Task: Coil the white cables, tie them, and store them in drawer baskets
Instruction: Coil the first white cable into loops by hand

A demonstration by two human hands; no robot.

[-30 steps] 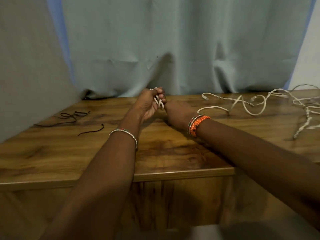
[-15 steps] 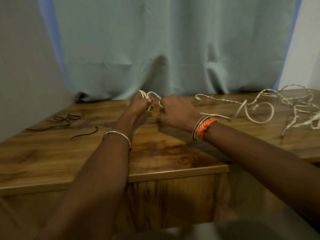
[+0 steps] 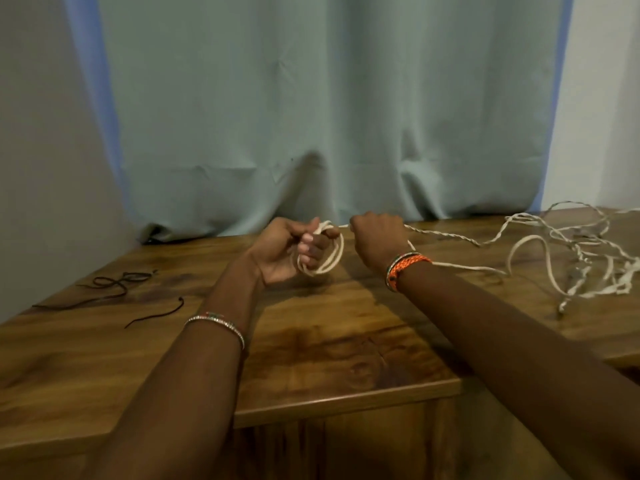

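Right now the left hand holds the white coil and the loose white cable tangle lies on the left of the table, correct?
Not quite. The head view shows the left hand gripping the white coil, but the loose white cable tangle lies on the table's right side.

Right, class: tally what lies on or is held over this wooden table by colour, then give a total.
White cable coil, held in the left hand: 1
White loose cable tangle, fed by the right hand: 1
Dark thin cords on the wooden table: 2
Total: 4
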